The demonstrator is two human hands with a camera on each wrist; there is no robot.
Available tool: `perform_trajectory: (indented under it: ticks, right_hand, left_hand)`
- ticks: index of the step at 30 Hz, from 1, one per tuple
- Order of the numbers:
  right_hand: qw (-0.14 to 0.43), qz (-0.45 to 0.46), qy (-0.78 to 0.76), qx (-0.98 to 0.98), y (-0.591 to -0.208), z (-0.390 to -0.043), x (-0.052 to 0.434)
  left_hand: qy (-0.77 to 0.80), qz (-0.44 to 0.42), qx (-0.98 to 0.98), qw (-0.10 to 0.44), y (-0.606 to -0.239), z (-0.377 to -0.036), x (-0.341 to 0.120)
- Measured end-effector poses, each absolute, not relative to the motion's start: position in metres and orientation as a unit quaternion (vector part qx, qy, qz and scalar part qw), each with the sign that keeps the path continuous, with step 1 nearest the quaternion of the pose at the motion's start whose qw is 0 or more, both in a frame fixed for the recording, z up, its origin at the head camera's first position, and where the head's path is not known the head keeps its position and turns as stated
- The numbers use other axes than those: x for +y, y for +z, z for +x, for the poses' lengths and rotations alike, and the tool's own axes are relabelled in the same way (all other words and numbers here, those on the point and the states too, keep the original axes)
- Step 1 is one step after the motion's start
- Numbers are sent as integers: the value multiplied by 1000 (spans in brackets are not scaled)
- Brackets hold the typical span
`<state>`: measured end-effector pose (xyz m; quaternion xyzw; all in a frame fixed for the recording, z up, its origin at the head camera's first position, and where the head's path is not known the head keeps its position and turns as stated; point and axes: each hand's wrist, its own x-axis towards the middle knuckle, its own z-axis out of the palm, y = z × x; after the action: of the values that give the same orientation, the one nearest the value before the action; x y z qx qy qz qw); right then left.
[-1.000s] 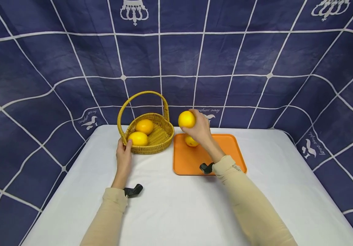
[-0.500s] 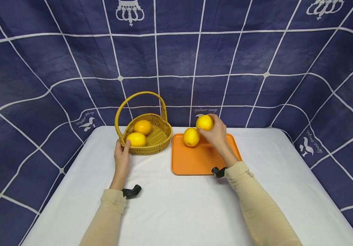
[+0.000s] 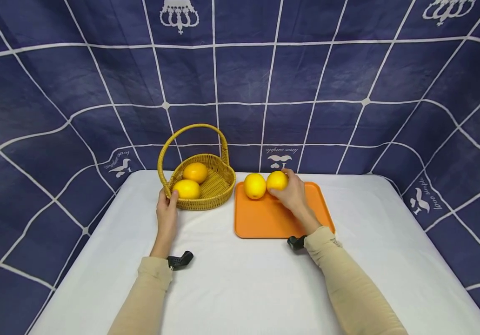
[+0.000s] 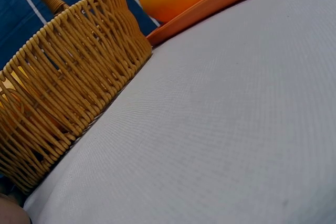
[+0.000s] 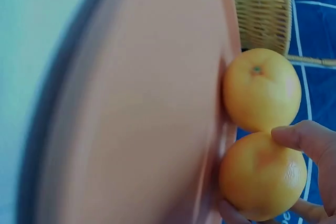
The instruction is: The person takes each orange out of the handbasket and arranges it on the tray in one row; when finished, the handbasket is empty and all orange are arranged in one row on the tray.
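We see four round, dimple-skinned yellow-orange fruits split evenly between two containers on a white cloth-covered surface [image 3: 240, 279]. Two lie inside a woven wicker basket [image 3: 219, 188] with a tall arched handle: one near fruit [image 3: 186, 189] toward the rim, one far fruit [image 3: 196, 172] behind it. The other two sit at the far edge of a flat, smooth orange tray [image 3: 265, 218] with rounded corners, just right of the basket. The free fruit [image 3: 255, 185] rests on the tray, touching its neighbour in our right wrist view. That neighbour, the held fruit [image 3: 276, 181], sits on the tray with the right hand [image 3: 293, 195] around it, its grip clamped on the peel, thumb and fingers curled about the fruit. The left hand [image 3: 166, 210] rests on the surface at the basket's near-left rim, thumb and fingers pinching the weave where the handle meets it. Behind hangs a navy backdrop [image 3: 349, 93] gridded with white lines.
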<state>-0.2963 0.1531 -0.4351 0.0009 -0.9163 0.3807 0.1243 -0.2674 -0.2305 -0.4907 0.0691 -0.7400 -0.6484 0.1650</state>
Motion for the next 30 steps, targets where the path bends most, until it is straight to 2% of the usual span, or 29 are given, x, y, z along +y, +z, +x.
perform_trajectory:
  ticks: [16, 30]
  right_hand:
    - [107, 45, 381, -917, -441, -298, 139]
    - [91, 7, 383, -919, -436, -295, 146]
  left_hand:
    - [-642, 68, -742, 183, -490, -265, -231]
    - [-644, 65, -743, 172, -490, -267, -229]
